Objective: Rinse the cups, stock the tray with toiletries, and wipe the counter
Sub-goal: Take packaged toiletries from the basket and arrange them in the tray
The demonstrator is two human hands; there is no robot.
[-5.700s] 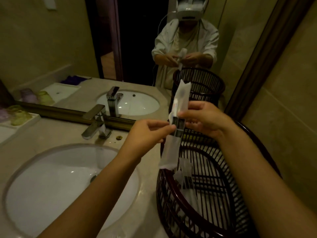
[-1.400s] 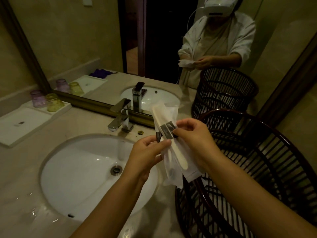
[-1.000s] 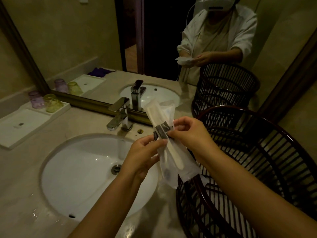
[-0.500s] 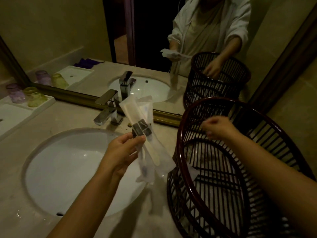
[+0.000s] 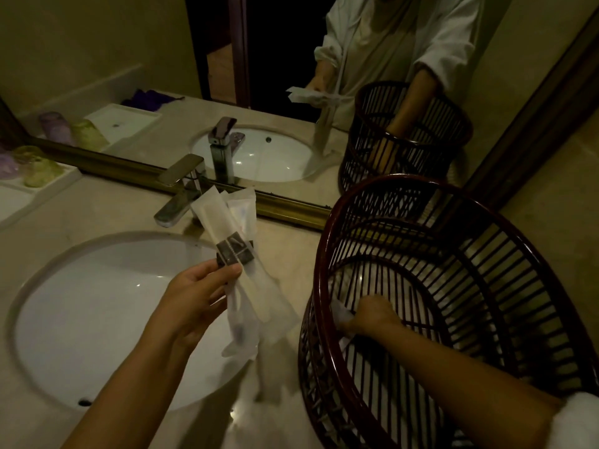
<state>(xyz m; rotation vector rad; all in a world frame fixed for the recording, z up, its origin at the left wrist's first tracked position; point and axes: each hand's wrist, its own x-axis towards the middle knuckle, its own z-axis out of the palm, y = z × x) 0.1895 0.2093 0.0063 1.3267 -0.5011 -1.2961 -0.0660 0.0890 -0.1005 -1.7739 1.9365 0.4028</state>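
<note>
My left hand [image 5: 197, 296] holds up a bunch of white wrapped toiletry packets [image 5: 238, 260] over the right side of the sink, pinched at their dark labels. My right hand [image 5: 372, 314] is down inside the dark slatted basket [image 5: 327, 241] on the counter, fingers closed on a white packet [image 5: 340, 314] near the basket's left wall. At the far left, a white tray [image 5: 48, 186] carries a yellow-green cup [image 5: 37, 166] and a purple cup [image 5: 6, 165].
A white oval sink [image 5: 97, 319] fills the beige counter [image 5: 97, 209], with a chrome tap [image 5: 181, 189] behind it. A gold-framed mirror [image 5: 285, 207] runs along the back. The wall stands close on the right of the basket.
My right hand let go of the packets and went down into the basket, where it now grips a white packet. My left hand alone keeps the bunch, moved slightly left.
</note>
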